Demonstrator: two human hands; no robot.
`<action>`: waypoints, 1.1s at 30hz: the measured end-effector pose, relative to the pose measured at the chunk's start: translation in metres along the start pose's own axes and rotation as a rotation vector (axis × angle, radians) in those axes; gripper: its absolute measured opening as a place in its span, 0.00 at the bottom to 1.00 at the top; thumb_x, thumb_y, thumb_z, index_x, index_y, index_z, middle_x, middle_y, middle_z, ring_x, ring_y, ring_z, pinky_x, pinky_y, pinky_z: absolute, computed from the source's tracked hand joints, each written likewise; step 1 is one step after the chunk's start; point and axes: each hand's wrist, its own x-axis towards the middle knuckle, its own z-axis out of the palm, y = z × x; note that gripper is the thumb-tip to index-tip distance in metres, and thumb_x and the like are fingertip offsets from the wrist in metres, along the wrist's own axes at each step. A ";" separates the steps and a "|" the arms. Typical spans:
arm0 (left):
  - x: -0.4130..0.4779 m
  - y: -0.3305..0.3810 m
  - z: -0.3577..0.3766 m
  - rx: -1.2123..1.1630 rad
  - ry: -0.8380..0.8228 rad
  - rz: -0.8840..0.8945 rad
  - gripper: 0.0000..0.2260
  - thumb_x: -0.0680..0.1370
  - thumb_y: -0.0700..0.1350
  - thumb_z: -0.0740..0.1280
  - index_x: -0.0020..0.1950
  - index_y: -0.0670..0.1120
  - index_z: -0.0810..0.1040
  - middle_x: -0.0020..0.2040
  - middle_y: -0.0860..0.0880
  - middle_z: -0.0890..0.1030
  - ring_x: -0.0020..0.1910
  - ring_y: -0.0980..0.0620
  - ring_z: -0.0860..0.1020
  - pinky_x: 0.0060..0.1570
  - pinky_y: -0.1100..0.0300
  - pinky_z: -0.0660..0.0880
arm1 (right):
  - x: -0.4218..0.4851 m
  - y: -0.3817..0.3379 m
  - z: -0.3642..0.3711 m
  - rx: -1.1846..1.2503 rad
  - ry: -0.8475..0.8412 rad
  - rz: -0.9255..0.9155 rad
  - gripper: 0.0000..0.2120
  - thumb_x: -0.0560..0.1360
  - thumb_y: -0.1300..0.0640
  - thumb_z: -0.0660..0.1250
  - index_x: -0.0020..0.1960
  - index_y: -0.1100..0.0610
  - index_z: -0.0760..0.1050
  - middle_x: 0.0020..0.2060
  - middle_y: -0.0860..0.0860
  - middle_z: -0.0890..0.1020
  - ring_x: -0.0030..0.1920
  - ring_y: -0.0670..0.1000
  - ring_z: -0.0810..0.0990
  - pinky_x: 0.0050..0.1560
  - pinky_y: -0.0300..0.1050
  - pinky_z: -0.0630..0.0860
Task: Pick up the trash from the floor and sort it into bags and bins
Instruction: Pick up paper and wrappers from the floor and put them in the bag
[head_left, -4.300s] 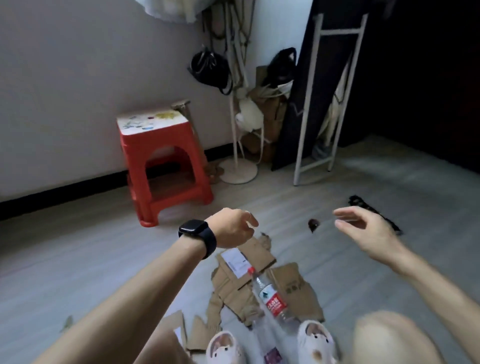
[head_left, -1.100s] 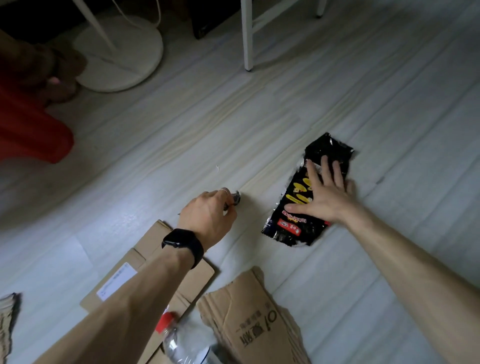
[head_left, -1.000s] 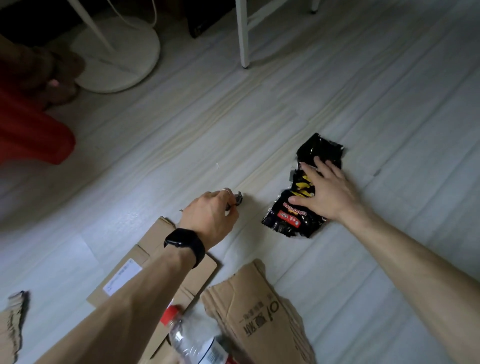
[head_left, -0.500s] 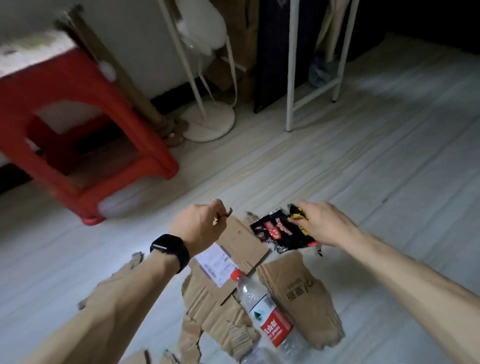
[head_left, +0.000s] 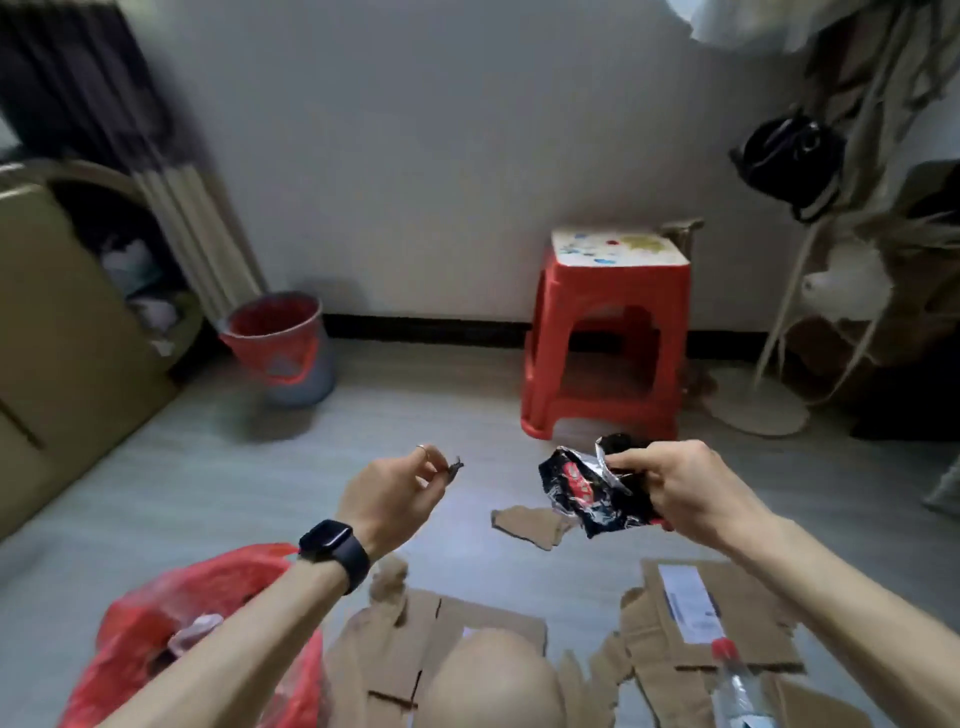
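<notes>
Right hand (head_left: 691, 493): clutches wrapper (head_left: 592, 491), above cardboard (head_left: 675, 623). Left hand (head_left: 389, 499): pinches small dark scrap (head_left: 455, 466), possibly a cap. Unsorted: cardboard, bottle (head_left: 740, 686). Red bag (head_left: 171, 613) left of cardboard, partly filled.

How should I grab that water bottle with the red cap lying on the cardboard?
Grip the clear plastic water bottle around its body just below the red cap, coming down from above. It lies flat on the torn brown cardboard with its sides bare, so fingers can close across its round width. Its lower end runs out of view.
</notes>
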 end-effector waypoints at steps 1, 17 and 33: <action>-0.017 -0.025 -0.018 0.017 0.041 -0.066 0.09 0.75 0.60 0.66 0.50 0.58 0.73 0.40 0.63 0.82 0.39 0.58 0.82 0.38 0.56 0.78 | 0.007 -0.018 0.012 0.011 0.001 -0.052 0.27 0.71 0.71 0.60 0.56 0.45 0.84 0.41 0.46 0.82 0.28 0.43 0.76 0.31 0.41 0.79; -0.211 -0.188 -0.073 0.456 0.056 -0.655 0.11 0.79 0.59 0.59 0.58 0.57 0.74 0.52 0.52 0.83 0.52 0.47 0.81 0.46 0.54 0.78 | 0.002 -0.163 0.129 0.046 -0.113 -0.382 0.22 0.72 0.69 0.62 0.60 0.52 0.83 0.50 0.52 0.84 0.43 0.58 0.81 0.44 0.49 0.79; -0.105 -0.136 -0.058 0.054 -0.040 -0.327 0.19 0.73 0.50 0.64 0.64 0.54 0.75 0.62 0.53 0.75 0.64 0.51 0.71 0.65 0.57 0.69 | 0.010 -0.143 0.137 0.112 -0.282 -0.199 0.18 0.76 0.67 0.62 0.54 0.46 0.78 0.38 0.49 0.83 0.32 0.44 0.80 0.33 0.37 0.73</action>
